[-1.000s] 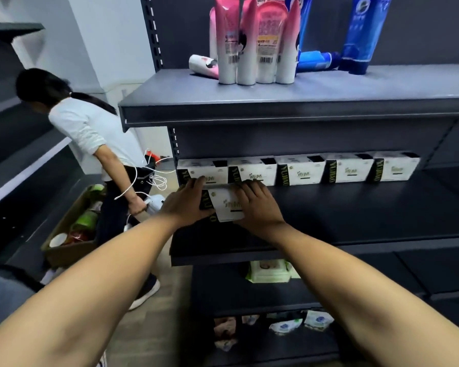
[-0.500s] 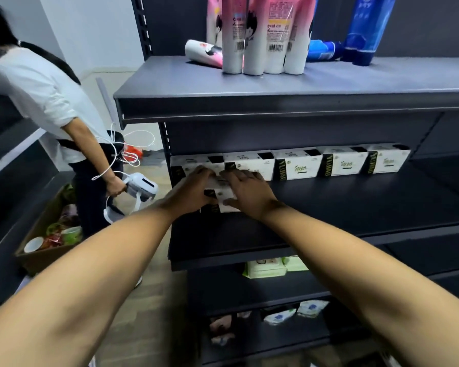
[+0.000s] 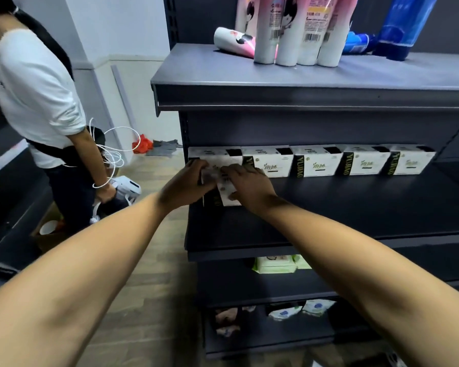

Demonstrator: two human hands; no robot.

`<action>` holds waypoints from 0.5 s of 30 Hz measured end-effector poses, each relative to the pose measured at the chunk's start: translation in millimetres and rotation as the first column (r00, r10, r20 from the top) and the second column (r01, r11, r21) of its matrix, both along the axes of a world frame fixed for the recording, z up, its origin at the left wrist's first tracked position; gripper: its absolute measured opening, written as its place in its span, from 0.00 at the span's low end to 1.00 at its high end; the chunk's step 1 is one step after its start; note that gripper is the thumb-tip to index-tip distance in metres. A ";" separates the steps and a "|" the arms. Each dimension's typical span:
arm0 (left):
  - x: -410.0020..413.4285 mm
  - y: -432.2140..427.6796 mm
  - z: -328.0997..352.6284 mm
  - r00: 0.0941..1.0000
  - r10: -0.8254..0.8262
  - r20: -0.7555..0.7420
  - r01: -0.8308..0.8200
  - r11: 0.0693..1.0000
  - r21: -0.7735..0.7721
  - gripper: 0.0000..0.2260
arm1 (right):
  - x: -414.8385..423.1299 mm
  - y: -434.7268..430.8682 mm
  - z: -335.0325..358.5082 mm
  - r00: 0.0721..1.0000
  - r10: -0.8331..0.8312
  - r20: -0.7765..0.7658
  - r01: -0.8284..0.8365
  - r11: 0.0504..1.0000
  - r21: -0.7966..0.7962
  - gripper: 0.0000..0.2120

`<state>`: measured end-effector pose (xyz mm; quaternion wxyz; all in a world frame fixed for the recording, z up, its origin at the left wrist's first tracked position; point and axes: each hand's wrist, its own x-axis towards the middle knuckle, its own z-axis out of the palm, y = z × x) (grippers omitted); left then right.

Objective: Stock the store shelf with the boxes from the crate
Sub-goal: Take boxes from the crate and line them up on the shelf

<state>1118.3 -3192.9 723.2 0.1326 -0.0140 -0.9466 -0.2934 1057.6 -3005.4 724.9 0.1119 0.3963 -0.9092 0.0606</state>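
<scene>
Box (image 3: 227, 199) farther back, hands (image 3: 186, 182) (image 3: 249, 185) gripping it

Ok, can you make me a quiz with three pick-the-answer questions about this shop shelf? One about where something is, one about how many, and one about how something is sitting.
1. Where is the box that the left hand and right hand hold?
A. On the floor
B. At the left end of the middle shelf, in front of the row of boxes
C. Inside a bag

2. How many boxes are in that back row?
A. Two
B. Five
C. Nine

3. How is the pink tube at the left of the top shelf sitting?
A. Lying on its side
B. Standing upright
C. Hanging from a hook

Answers:
1 B: both hands grip it just in front of the row's leftmost box.
2 B: five white boxes line up along the back.
3 A: it lies flat beside the standing tubes.
</scene>
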 end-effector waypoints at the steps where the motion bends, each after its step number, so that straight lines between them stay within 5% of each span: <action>1: 0.9 -7.7 -3.8 0.998 0.062 0.001 -0.062 0.998 0.028 0.21 | 0.4 -2.0 -2.4 1.000 0.010 0.011 -0.010 1.000 0.005 0.36; 5: 3.4 -28.6 -19.4 0.962 0.270 -0.049 -0.270 0.963 0.009 0.15 | 1.9 -10.8 -10.9 1.000 0.008 0.013 -0.008 1.000 0.009 0.35; 15: 8.2 -43.0 -34.0 0.956 0.292 0.025 -0.283 0.941 -0.185 0.16 | -1.1 -37.1 -22.1 0.999 0.007 -0.033 -0.010 0.997 -0.073 0.33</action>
